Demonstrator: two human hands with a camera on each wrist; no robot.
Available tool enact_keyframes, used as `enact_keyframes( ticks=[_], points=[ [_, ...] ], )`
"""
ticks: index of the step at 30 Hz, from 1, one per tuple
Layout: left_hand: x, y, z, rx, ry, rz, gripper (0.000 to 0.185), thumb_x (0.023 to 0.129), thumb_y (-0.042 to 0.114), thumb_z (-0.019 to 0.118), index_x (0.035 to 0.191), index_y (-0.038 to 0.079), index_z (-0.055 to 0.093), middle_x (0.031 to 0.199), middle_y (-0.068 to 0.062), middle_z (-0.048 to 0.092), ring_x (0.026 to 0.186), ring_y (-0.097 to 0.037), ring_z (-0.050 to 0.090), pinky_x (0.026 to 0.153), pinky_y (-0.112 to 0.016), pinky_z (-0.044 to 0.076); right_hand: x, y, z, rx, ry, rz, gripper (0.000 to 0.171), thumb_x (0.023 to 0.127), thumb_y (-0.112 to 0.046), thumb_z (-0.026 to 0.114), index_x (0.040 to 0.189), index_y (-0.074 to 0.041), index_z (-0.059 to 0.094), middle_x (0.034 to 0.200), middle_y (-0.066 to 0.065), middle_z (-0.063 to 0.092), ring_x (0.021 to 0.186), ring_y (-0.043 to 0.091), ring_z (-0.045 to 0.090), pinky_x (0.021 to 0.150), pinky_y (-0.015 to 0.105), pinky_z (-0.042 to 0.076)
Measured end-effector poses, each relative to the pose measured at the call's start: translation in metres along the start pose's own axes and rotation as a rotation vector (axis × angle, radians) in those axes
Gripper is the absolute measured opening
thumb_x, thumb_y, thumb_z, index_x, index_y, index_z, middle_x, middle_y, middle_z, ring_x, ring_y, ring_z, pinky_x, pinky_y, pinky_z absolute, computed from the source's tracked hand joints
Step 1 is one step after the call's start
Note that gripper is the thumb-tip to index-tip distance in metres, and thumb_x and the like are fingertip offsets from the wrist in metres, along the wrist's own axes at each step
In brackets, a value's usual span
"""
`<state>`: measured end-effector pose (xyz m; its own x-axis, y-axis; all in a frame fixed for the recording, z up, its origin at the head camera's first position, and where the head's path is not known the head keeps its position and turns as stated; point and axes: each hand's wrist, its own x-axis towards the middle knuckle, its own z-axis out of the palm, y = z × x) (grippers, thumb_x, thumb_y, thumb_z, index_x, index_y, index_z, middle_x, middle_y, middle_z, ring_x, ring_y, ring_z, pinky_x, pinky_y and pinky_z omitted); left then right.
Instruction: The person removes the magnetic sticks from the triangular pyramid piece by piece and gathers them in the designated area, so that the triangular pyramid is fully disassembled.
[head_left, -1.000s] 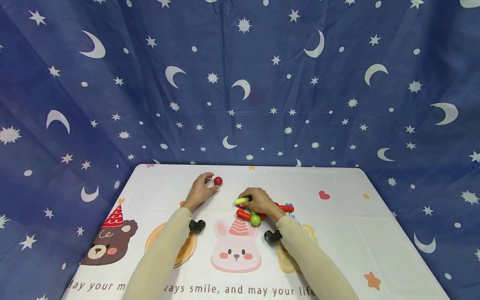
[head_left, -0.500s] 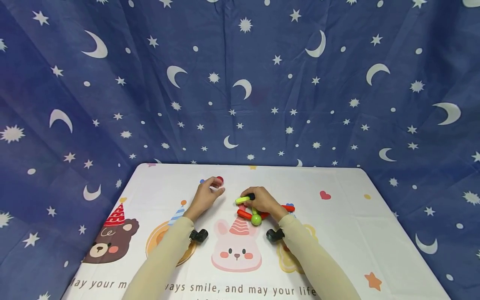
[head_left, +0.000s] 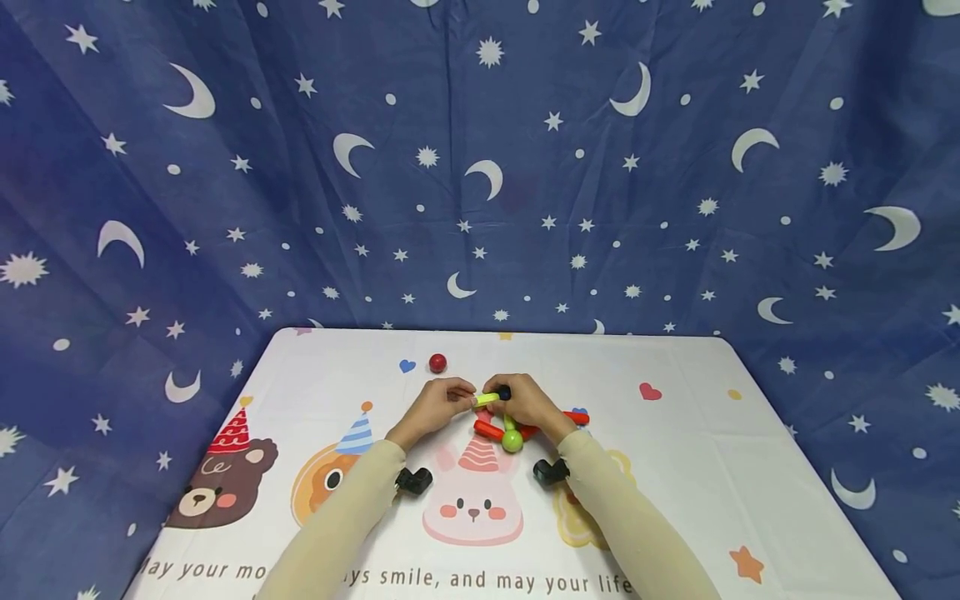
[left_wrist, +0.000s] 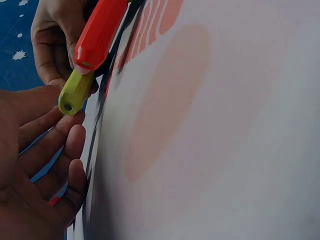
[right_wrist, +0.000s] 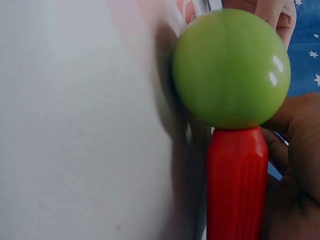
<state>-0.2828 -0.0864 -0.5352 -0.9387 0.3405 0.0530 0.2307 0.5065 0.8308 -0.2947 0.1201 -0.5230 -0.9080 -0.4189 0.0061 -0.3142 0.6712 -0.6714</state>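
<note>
A short yellow-green toy rod [head_left: 487,400] with a dark ball [head_left: 505,392] at its right end is held by my right hand [head_left: 527,402]. From the left, my left hand [head_left: 441,406] pinches the rod's free end between thumb and index finger; the left wrist view shows a small hole in that end of the rod [left_wrist: 75,95]. Under the right hand lie joined pieces: a red rod [head_left: 488,429], a green ball [head_left: 512,441] and more rods partly hidden. The right wrist view has the green ball [right_wrist: 230,70] large, against a red rod [right_wrist: 237,185].
A loose red ball [head_left: 438,363] lies on the white printed tablecloth [head_left: 660,467] beyond the left hand. Another red rod [head_left: 577,417] sticks out right of the right wrist. A blue star-and-moon curtain [head_left: 480,250] hangs behind the table's far edge.
My left hand has moved from beside the red ball toward me and right, to the end of the yellow-green rod. The red ball stays on the table. The right hand has barely moved.
</note>
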Motion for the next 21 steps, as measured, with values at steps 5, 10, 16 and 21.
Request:
enact_keyframes(
  ticks=[5,10,16,21],
  points=[
    [0.003,0.003,0.004,0.011,-0.016,-0.018,0.014,0.084,0.021,0.069,0.098,0.018,0.069,0.088,0.003,0.070,0.082,-0.007,0.063,0.078,-0.026,0.050,0.000,0.000,-0.001,-0.009,0.006,-0.022,0.019,0.079,-0.015,0.074,0.095,-0.022,0.067,0.102,-0.003,0.068,0.099,0.016,0.058,0.098,0.039,0.043],
    [0.002,0.006,0.005,0.036,-0.018,-0.029,0.009,0.083,0.024,0.070,0.092,0.022,0.070,0.084,0.005,0.069,0.079,-0.008,0.061,0.075,-0.026,0.048,-0.002,-0.001,-0.004,-0.031,0.009,-0.017,0.020,0.078,-0.018,0.075,0.096,-0.020,0.068,0.103,-0.001,0.068,0.100,0.017,0.059,0.097,0.038,0.044],
    [0.001,0.007,0.005,0.054,-0.009,-0.028,0.010,0.084,0.024,0.069,0.094,0.022,0.070,0.086,0.005,0.069,0.080,-0.008,0.060,0.076,-0.026,0.049,-0.007,0.000,-0.010,-0.068,0.019,0.031,0.025,0.080,-0.021,0.073,0.104,-0.018,0.068,0.110,0.001,0.067,0.103,0.019,0.058,0.097,0.040,0.044],
    [0.001,0.006,0.005,0.048,-0.009,-0.038,0.011,0.084,0.023,0.069,0.094,0.020,0.070,0.085,0.005,0.069,0.079,-0.007,0.059,0.075,-0.027,0.048,-0.012,0.005,-0.016,-0.076,0.038,0.036,0.027,0.083,-0.025,0.070,0.109,-0.019,0.068,0.111,0.000,0.067,0.101,0.017,0.061,0.094,0.038,0.047]
  ],
)
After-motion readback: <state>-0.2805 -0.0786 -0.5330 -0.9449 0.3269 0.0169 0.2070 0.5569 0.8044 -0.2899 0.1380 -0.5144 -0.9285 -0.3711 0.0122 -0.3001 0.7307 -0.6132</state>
